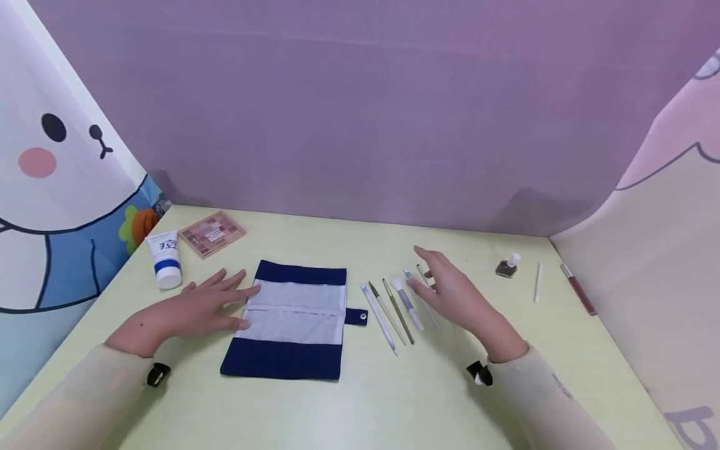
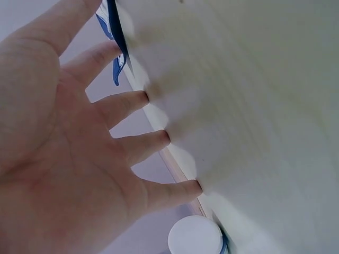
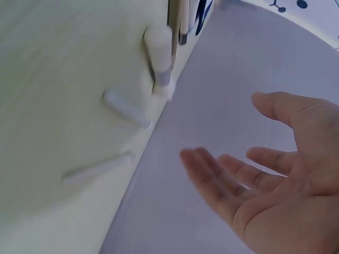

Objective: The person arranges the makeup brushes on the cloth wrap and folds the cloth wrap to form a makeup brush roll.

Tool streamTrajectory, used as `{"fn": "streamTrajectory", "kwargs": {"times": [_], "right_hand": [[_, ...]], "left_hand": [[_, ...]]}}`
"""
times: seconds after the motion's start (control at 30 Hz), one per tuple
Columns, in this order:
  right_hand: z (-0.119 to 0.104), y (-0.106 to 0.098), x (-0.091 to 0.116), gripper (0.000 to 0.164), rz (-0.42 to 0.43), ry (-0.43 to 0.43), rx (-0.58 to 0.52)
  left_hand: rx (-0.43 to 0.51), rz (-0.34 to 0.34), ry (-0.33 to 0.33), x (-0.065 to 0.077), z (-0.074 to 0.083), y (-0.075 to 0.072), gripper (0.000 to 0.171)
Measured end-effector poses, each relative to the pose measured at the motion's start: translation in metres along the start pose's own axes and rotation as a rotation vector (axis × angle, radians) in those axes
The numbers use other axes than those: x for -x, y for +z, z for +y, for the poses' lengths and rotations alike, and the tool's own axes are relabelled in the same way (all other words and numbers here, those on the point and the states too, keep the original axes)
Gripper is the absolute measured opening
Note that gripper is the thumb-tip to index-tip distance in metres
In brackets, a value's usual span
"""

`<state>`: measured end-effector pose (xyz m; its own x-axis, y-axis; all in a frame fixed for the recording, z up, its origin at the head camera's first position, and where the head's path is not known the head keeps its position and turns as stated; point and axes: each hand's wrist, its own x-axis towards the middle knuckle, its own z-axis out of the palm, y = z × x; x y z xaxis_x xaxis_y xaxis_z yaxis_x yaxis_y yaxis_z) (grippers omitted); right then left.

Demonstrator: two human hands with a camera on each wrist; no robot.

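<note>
A roll-up fabric pouch [image 1: 281, 360], dark blue with a pale grey inside, lies unfolded on the table, its snap strap [image 1: 356, 317] pointing right. My left hand [image 1: 194, 310] is spread at the pouch's left side, thumb and index finger over its edge; in the left wrist view the other fingertips [image 2: 161, 137] reach the tabletop. Right of the pouch, several slim brushes and sticks lie side by side, among them an olive stick [image 1: 398, 311] and a thicker white-and-grey brush [image 1: 407, 305]. Above the right end of this row hovers my right hand [image 1: 452, 297], fingers relaxed and holding nothing, partly covering the last sticks.
At the back left are a white-and-blue squeeze tube [image 1: 165, 257] and a pink makeup palette [image 1: 214, 234]. Toward the right edge lie a small dark bottle with a white cap [image 1: 508, 267], a white stick [image 1: 538, 282] and a dark red tube [image 1: 578, 289]. A purple curtain [image 1: 360, 125] hangs behind.
</note>
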<state>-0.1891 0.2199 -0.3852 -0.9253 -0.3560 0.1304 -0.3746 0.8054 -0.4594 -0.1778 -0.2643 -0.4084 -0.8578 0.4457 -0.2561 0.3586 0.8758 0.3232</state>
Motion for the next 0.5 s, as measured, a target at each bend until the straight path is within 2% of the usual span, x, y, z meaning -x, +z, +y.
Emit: {"fn": "streamTrajectory", "kwargs": {"times": [0.17,0.5], "right_hand": [[-0.009,0.004,-0.006,0.073,-0.049,0.011,-0.145],[-0.018,0.020,-0.018,0.070,-0.214,0.098,-0.370]], "left_hand": [[0.003,-0.002,0.002,0.000,0.001,-0.002,0.082],[0.013,-0.007,-0.004,-0.001,-0.001,-0.001,0.082]]}}
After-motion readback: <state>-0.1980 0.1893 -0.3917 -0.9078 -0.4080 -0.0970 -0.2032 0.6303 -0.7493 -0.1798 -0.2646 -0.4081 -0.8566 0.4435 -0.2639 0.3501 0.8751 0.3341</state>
